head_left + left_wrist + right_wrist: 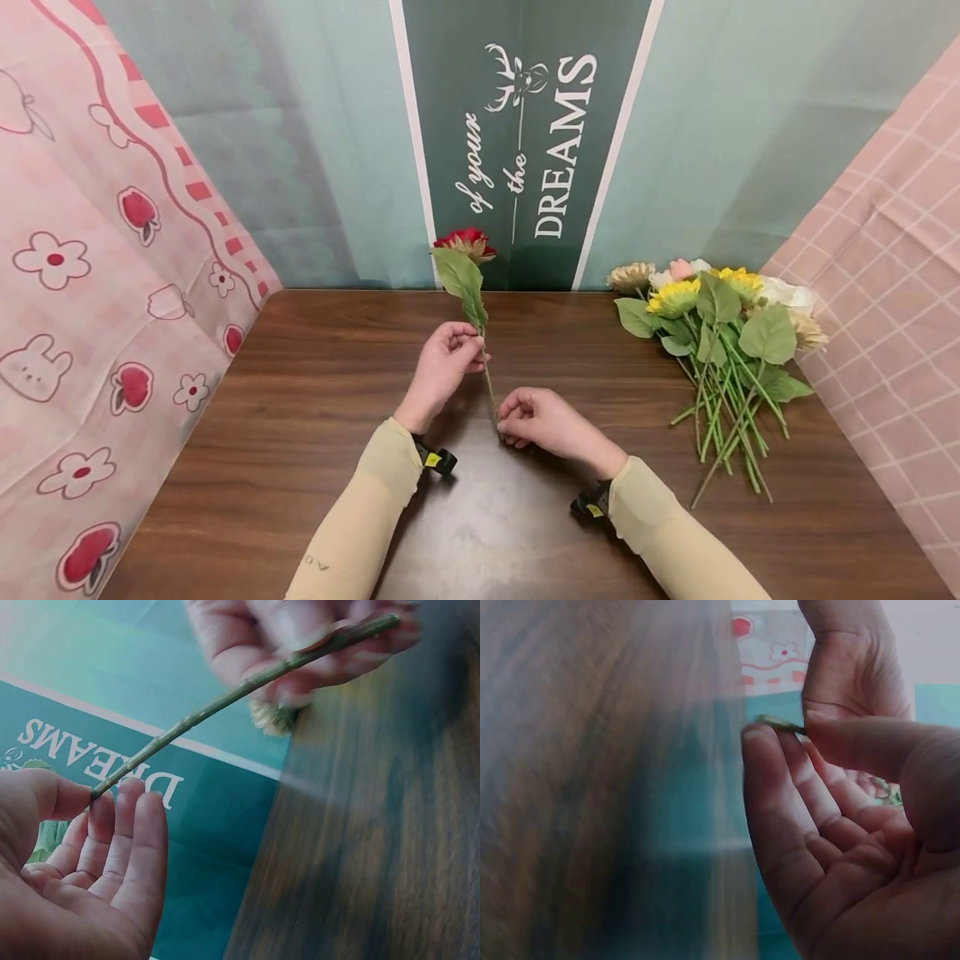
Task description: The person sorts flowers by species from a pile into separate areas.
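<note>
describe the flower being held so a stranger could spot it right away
Start at the green DREAMS banner behind the wooden table. Just before it, the left hand and right hand pinch one upright stem: the red rose, alone, unlike the bunch of flowers lying at right.

I see open bench (315, 467) left of my hands; the flower bunch (716, 350) crowds the right side, against the pink cloth (892, 275).

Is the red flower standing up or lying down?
Standing up: the red flower is lifted off the table, its stem pinched by left hand and right hand.
</note>
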Tool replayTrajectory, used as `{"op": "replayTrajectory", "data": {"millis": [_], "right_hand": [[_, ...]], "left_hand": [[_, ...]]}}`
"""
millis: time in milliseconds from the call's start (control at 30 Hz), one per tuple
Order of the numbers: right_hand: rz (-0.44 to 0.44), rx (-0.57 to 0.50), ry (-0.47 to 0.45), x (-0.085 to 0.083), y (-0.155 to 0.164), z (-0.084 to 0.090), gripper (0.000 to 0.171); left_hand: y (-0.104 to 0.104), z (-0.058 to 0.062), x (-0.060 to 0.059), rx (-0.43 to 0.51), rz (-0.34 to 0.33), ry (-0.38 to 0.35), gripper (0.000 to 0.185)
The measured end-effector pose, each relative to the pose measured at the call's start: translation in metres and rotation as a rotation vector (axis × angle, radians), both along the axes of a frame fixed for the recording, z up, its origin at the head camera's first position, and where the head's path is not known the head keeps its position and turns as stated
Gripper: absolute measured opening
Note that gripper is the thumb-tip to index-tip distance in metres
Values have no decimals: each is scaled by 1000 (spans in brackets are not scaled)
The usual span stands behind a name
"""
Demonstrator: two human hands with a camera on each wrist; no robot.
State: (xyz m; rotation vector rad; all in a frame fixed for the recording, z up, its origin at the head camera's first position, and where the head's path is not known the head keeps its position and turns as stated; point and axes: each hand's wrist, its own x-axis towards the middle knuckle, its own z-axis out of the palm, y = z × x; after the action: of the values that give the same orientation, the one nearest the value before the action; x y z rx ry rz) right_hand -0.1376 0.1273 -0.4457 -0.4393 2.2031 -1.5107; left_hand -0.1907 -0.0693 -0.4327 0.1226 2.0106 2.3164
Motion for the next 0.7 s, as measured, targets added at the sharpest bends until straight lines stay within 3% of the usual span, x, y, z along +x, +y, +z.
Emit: {"op": "replayTrajectory", "data": {"millis": [300, 500, 600, 700], "right_hand": [[-6, 43, 43, 0, -2, 1, 6], [-11, 68, 65, 0, -3, 4, 8], [-40, 110, 135, 1, -2, 7, 13], [-72, 197, 232, 3, 2, 10, 20]], "left_hand": [[1, 0, 3, -10, -55, -4, 30], [-5, -1, 4, -60, -44, 2, 35], [-25, -1, 1, -150, -27, 11, 31], [-64, 0, -4, -301, -15, 15, 28]]}}
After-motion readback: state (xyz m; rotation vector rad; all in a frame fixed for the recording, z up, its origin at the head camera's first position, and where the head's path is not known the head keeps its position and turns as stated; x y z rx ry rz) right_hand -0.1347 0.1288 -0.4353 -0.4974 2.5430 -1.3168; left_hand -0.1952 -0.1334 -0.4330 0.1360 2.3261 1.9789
